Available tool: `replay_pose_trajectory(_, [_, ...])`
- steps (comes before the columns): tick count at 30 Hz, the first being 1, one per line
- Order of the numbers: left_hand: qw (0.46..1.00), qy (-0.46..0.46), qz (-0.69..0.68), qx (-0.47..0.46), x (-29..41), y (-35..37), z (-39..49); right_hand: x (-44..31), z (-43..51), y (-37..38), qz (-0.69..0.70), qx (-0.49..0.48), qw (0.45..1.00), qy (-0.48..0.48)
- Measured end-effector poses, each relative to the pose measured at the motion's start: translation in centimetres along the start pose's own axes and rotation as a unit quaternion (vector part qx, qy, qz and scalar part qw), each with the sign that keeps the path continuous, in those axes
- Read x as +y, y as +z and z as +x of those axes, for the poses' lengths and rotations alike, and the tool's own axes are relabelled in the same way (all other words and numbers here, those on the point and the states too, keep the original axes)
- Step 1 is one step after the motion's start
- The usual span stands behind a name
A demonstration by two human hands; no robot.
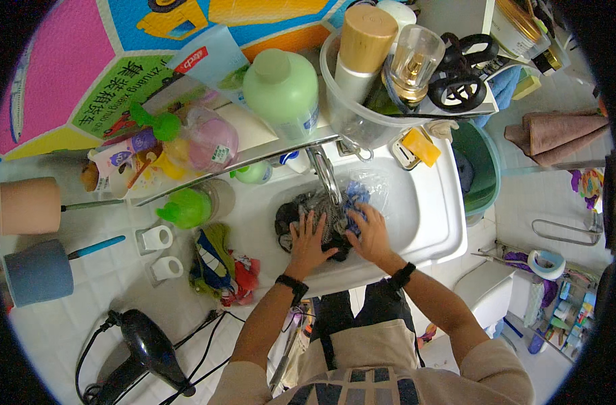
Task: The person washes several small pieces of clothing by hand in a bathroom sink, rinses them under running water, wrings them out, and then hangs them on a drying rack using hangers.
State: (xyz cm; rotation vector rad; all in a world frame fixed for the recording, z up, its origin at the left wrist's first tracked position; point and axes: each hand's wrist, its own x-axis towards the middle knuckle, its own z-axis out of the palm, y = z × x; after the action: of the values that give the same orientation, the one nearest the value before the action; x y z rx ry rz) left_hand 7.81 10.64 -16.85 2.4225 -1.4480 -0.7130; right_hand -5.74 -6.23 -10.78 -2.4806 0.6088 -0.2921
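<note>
Wet dark and patterned cloths [288, 217] lie in the white washbasin [439, 238], below a chrome faucet [327, 174]. My left hand [310, 245] rests on the dark cloth with its fingers spread, not closed on it. At the right of the pile, my right hand [371, 233] touches a blue cloth [357, 195]; its fingers are partly bent, and whether they grip the cloth is hidden. Water appears to splash beside the blue cloth. Both wrists wear black bands.
An orange soap bar [422, 147] sits on a dish at the basin's back right. Green and red cloths [212, 258] lie on its left edge. Bottles and a clear tub [333, 101] crowd the shelf behind. A black hair dryer [146, 339] hangs lower left; a green bucket [490, 177] stands right.
</note>
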Motion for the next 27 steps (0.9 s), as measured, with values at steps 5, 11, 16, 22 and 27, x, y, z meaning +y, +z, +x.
replay_pose_trajectory(5, [0.990,-0.046,-0.015,-0.133,-1.8,-0.5,3.6,-1.2,6.2,-2.2,0.134,0.002,0.990,-0.053])
replay_pose_trajectory(11, [0.961,-0.111,-0.254,-0.027,-3.9,-4.4,-0.4,-2.3,10.8,-3.1,0.195,-0.063,0.979,-0.021])
replay_pose_trajectory(16, [0.966,-0.135,-0.209,-0.065,-5.3,-3.7,-4.0,-2.1,12.2,-2.6,0.220,-0.062,0.974,-0.006])
replay_pose_trajectory(22, [0.980,-0.137,-0.123,0.072,-4.5,-1.4,-2.4,1.3,10.7,-1.3,0.187,-0.072,0.980,0.016])
replay_pose_trajectory(27, [0.999,-0.046,-0.006,0.003,-0.9,-0.2,0.9,3.3,3.5,0.4,-0.054,-0.237,0.967,0.076])
